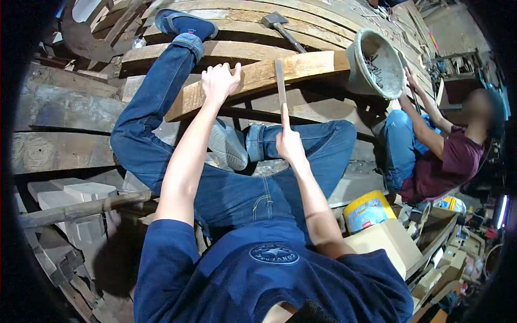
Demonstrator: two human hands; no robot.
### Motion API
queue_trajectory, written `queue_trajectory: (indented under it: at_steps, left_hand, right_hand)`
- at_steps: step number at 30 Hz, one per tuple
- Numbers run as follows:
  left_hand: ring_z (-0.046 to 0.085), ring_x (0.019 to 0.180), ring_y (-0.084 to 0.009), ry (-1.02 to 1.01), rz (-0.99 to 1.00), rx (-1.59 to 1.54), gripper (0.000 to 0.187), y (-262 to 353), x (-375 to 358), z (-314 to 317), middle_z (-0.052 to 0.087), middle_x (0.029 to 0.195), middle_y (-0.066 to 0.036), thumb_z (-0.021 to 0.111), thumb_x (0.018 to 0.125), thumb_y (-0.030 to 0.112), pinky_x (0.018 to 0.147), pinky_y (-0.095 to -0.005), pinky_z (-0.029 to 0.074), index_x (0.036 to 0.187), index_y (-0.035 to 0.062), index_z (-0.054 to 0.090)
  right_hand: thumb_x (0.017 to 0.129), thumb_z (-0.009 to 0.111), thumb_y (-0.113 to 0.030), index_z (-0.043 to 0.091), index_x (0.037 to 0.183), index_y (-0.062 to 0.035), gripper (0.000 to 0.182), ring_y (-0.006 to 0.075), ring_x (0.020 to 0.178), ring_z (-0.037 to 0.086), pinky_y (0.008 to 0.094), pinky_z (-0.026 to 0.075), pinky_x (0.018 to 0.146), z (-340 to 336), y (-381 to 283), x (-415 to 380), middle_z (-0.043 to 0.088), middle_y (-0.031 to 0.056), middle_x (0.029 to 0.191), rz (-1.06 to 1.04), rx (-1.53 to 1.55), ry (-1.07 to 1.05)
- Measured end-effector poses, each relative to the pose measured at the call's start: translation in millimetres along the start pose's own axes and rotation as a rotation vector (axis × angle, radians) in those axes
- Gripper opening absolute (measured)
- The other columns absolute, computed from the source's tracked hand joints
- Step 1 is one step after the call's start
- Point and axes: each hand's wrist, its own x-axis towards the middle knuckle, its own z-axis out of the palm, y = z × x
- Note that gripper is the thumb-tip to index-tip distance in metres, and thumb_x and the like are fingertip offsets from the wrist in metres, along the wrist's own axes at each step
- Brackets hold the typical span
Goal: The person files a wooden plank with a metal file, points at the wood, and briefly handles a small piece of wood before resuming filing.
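Observation:
A long, slightly curved wooden beam (253, 77) lies across in front of me, one side paler than the other. My left hand (218, 83) grips its upper edge with fingers curled over and the thumb out to the right. In my right hand (289, 144) is a chisel (281, 83), its fingers wrapped round the handle. The long flat metal blade points away from me and its tip end reaches over the beam. Between my legs, below the beam, the sole of a shoe (228, 144) shows.
A mallet (275, 20) rests on planks beyond the beam. The grey bucket (358, 67) at the beam's right end holds dark metal pieces, perhaps nails. A co-worker (441, 153) sits at the right, arms near it. A yellow tub (369, 211) and timber offcuts (89, 191) flank me.

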Motion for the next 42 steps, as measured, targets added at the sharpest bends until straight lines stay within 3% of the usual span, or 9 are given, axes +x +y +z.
queue_trajectory:
  at_steps: [5, 7, 11, 13, 17, 21, 26, 35, 42]
  left_hand:
    - [0.068, 0.106, -0.0352, -0.026, -0.005, 0.020, 0.061, 1, 0, -2, 0.075, 0.108, -0.017, 0.042, 0.101, 0.057, 0.096, -0.0513, 0.047, 0.103, 0.0062, 0.076]
    - [0.069, 0.104, -0.0362, 0.008, -0.002, -0.001, 0.059, -1, 1, 4, 0.076, 0.102, -0.017, 0.043, 0.101, 0.057, 0.095, -0.0507, 0.048, 0.096, 0.0084, 0.076]
    - [0.068, 0.103, -0.0370, 0.067, 0.006, 0.007, 0.059, -2, 0, 8, 0.076, 0.101, -0.016, 0.044, 0.100, 0.056, 0.095, -0.0516, 0.047, 0.095, 0.0080, 0.076]
    - [0.069, 0.102, -0.0365, 0.042, -0.004, 0.000, 0.058, -1, 0, 4, 0.076, 0.101, -0.016, 0.044, 0.100, 0.056, 0.095, -0.0523, 0.047, 0.095, 0.0078, 0.076]
    - [0.069, 0.102, -0.0365, 0.064, 0.004, -0.008, 0.058, -1, 0, 8, 0.076, 0.101, -0.016, 0.045, 0.100, 0.056, 0.094, -0.0525, 0.048, 0.094, 0.0076, 0.076]
    - [0.069, 0.101, -0.0361, 0.103, 0.014, 0.016, 0.058, -4, 1, 8, 0.076, 0.102, -0.015, 0.044, 0.101, 0.056, 0.094, -0.0522, 0.049, 0.095, 0.0084, 0.076]
    - [0.068, 0.106, -0.0351, 0.032, 0.009, 0.010, 0.060, 0, -2, 3, 0.076, 0.106, -0.015, 0.043, 0.101, 0.057, 0.098, -0.0516, 0.047, 0.101, 0.0071, 0.076]
    - [0.068, 0.105, -0.0353, 0.056, 0.005, 0.002, 0.061, -2, 0, 7, 0.076, 0.104, -0.016, 0.043, 0.101, 0.057, 0.096, -0.0515, 0.046, 0.102, 0.0067, 0.076]
    - [0.066, 0.109, -0.0348, -0.059, -0.016, -0.003, 0.062, 1, 0, -5, 0.075, 0.111, -0.017, 0.041, 0.101, 0.057, 0.100, -0.0512, 0.046, 0.105, 0.0059, 0.076]
  right_hand:
    - [0.091, 0.052, -0.004, -0.001, 0.167, -0.0265, 0.095, 0.0496, 0.074, 0.069, 0.0571, 0.056, 0.067, 11, 4, 99, 0.068, 0.0343, 0.080, -0.156, 0.023, 0.119]
    - [0.092, 0.053, -0.007, -0.002, 0.166, -0.0260, 0.094, 0.0499, 0.074, 0.069, 0.0573, 0.056, 0.069, -4, -9, 115, 0.068, 0.0341, 0.080, -0.019, -0.008, -0.004]
    - [0.091, 0.052, -0.004, -0.002, 0.167, -0.0245, 0.095, 0.0506, 0.074, 0.069, 0.0576, 0.056, 0.067, 1, -3, 69, 0.067, 0.0358, 0.078, -0.083, -0.042, 0.066]
    - [0.092, 0.053, -0.003, 0.003, 0.166, -0.0243, 0.092, 0.0522, 0.080, 0.069, 0.0591, 0.056, 0.071, -3, -5, 25, 0.069, 0.0364, 0.092, 0.031, -0.025, -0.015]
    - [0.089, 0.054, -0.003, 0.002, 0.167, -0.0278, 0.097, 0.0481, 0.069, 0.069, 0.0569, 0.057, 0.064, 13, 13, -2, 0.066, 0.0345, 0.076, 0.014, -0.040, 0.036]
    - [0.089, 0.054, -0.004, 0.001, 0.167, -0.0264, 0.097, 0.0480, 0.069, 0.069, 0.0559, 0.056, 0.065, 8, 2, 66, 0.067, 0.0331, 0.077, -0.127, -0.020, 0.136]
    - [0.089, 0.055, -0.004, 0.001, 0.167, -0.0281, 0.098, 0.0498, 0.070, 0.068, 0.0571, 0.056, 0.066, 3, 0, 115, 0.067, 0.0336, 0.076, -0.077, -0.043, 0.118]
    - [0.089, 0.056, -0.005, 0.000, 0.167, -0.0299, 0.099, 0.0495, 0.069, 0.069, 0.0569, 0.058, 0.065, 23, 9, -2, 0.066, 0.0338, 0.073, 0.015, 0.023, 0.077]
    - [0.093, 0.053, -0.008, 0.000, 0.167, -0.0285, 0.093, 0.0499, 0.081, 0.070, 0.0572, 0.057, 0.075, 9, 8, 116, 0.069, 0.0344, 0.088, -0.097, 0.013, 0.163]
